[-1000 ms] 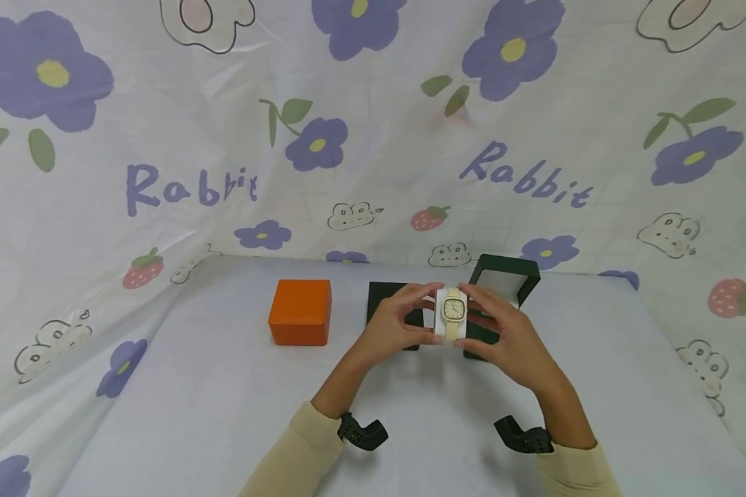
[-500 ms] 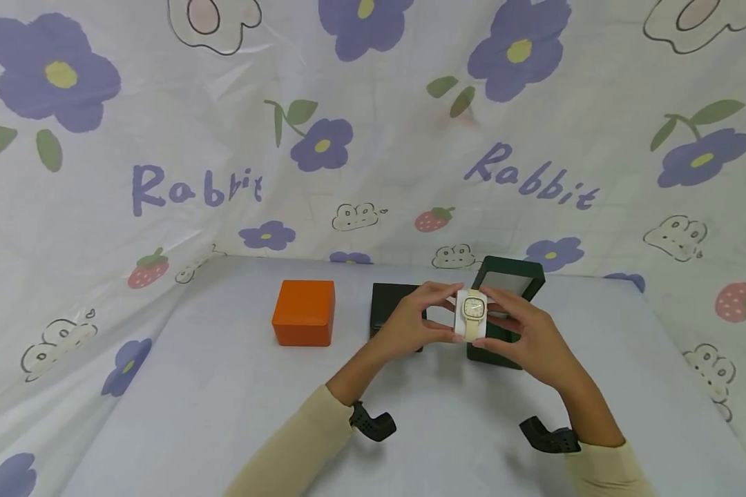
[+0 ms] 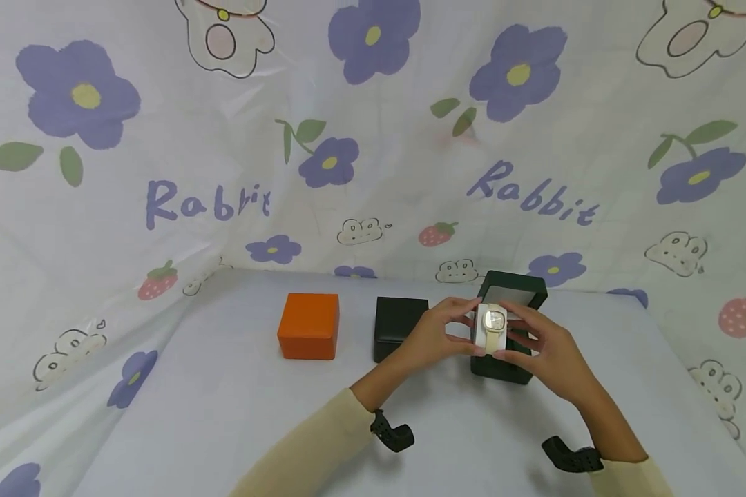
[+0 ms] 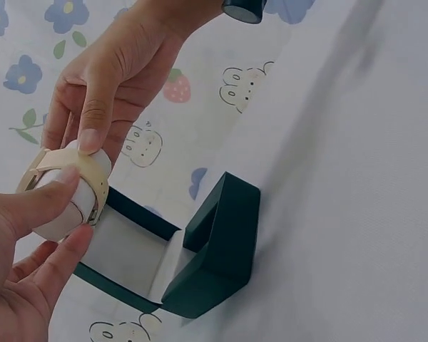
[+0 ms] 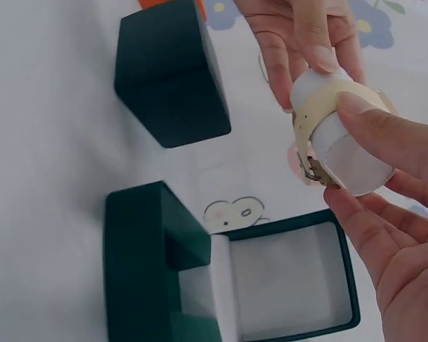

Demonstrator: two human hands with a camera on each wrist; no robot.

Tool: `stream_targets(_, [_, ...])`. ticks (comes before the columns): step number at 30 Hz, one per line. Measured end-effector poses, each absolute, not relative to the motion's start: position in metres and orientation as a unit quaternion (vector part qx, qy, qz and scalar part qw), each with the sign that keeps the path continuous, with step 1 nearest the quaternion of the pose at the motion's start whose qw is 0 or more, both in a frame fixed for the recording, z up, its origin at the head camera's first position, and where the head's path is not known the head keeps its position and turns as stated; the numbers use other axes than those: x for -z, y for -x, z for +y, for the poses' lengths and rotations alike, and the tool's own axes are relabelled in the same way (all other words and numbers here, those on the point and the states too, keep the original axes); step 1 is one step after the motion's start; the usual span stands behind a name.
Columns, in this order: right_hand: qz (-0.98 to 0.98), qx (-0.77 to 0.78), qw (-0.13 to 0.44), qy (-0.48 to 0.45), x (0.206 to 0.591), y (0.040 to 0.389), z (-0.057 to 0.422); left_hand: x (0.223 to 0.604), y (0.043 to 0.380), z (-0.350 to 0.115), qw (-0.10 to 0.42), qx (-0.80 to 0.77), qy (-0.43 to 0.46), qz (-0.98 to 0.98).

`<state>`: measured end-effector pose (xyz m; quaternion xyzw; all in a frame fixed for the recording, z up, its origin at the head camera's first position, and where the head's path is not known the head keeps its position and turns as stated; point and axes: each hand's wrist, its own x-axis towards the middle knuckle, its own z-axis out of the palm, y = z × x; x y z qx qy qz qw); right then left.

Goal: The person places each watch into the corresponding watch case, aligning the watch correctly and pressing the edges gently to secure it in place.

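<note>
A wristwatch [image 3: 494,319] with a cream strap and squarish face is wrapped around a white cylindrical cushion [image 5: 360,165]. My left hand [image 3: 436,336] grips the cushion's left side between thumb and fingers. On the other side my right hand [image 3: 552,353] holds it the same way, its thumb touching the strap [image 4: 94,174] in the left wrist view. Both hands keep the watch raised over a dark green box [image 3: 503,371], whose lid [image 3: 514,279] stands up at the back. The wrist views show the box's pale lining [image 5: 289,281]; the hands partly hide it in the head view.
Left of the green box sits a closed black-looking box [image 3: 399,322]. Further left is a closed orange box [image 3: 309,327]. All rest on a white-covered table [image 3: 224,414], with a flower-printed cloth [image 3: 391,172] behind.
Both hands have carried the watch and its cushion to the right, from between the boxes to over the green box. The black-looking box is less covered. The head view has shifted slightly.
</note>
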<state>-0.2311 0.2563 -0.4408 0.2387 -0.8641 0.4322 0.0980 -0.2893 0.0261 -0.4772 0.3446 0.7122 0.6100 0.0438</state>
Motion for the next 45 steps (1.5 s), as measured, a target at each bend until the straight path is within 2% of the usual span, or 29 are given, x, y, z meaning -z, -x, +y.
stream_targets(7, [-0.868, -0.429, 0.094, -0.232, 0.448, 0.233, 0.265, 0.480, 0.291, 0.035, 0.064, -0.602, -0.334, 0.723])
stream_targets(18, [-0.889, -0.396, 0.090, -0.211, 0.456, 0.241, 0.278, 0.484, 0.297, 0.051, 0.055, -0.558, -0.297, 0.773])
stream_targets(31, [-0.904, -0.372, 0.085, -0.196, 0.472, 0.249, 0.293, 0.495, 0.298, 0.071, 0.018, -0.461, -0.258, 0.849])
stream_targets(45, [-0.911, -0.380, 0.032, -0.159, 0.494, 0.256, 0.305, 0.514, 0.303, 0.085, 0.032, -0.415, -0.229, 0.880])
